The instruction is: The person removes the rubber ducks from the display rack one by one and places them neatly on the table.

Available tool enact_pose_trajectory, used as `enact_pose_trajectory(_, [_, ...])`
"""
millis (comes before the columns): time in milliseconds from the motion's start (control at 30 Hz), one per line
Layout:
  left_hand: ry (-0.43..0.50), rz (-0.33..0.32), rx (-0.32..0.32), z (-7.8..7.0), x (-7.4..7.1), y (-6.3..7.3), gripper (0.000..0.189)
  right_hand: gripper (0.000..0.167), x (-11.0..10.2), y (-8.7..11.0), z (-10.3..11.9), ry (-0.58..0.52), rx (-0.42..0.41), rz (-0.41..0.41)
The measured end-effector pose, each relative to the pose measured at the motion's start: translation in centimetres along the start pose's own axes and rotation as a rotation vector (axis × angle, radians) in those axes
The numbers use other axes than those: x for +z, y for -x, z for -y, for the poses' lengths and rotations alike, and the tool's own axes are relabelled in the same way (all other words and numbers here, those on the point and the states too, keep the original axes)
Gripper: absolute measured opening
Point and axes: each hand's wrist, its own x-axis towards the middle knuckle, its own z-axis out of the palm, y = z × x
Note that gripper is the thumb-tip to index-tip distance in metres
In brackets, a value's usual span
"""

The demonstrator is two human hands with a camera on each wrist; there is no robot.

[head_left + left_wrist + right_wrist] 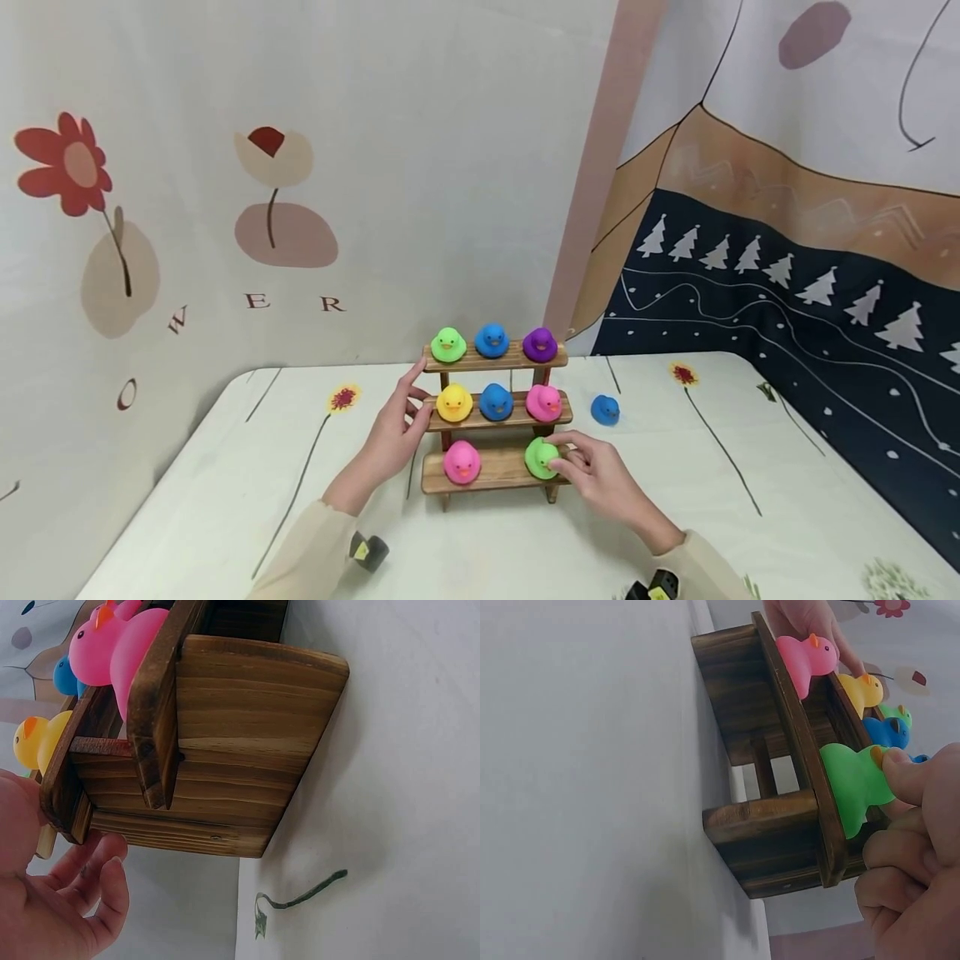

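Observation:
A three-tier wooden display stand (480, 477) stands on the table with small rubber ducks on its steps. My left hand (392, 427) grips the stand's left side, thumb at the middle step and index finger reaching to the top one. At the right end of the bottom step, my right hand (600, 475) pinches a green rubber duck (851, 784), which touches the wood. A pink duck (461, 462) sits at that step's left end, with bare wood between the two. Yellow (453, 403), blue (496, 402) and pink (543, 403) ducks line the middle step.
Up on the top step are green (448, 345), blue (492, 341) and purple (540, 345) ducks. A loose blue duck (605, 410) lies on the flower-print tablecloth (750, 433) to the stand's right. Printed curtains (450, 167) hang behind and to the right.

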Motion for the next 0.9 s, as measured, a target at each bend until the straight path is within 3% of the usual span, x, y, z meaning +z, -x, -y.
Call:
enact_pose_trajectory(333, [-0.003,-0.014,0.002,0.3,-0.5,0.6,0.067,0.026,0.0,-0.2,-0.1,-0.003,0.026,0.021])
enact_pose_trajectory(667, [-0.005,-0.020,-0.005,0.3,-0.5,0.2,0.067,0.026,-0.5,-0.2,0.2,0.003,0.025,0.016])
enact_pose_trajectory(900, [-0.004,-0.004,0.012,0.3,-0.1,0.0,0.067,0.026,-1.1,0.2,0.3,0.039,0.078,0.028])
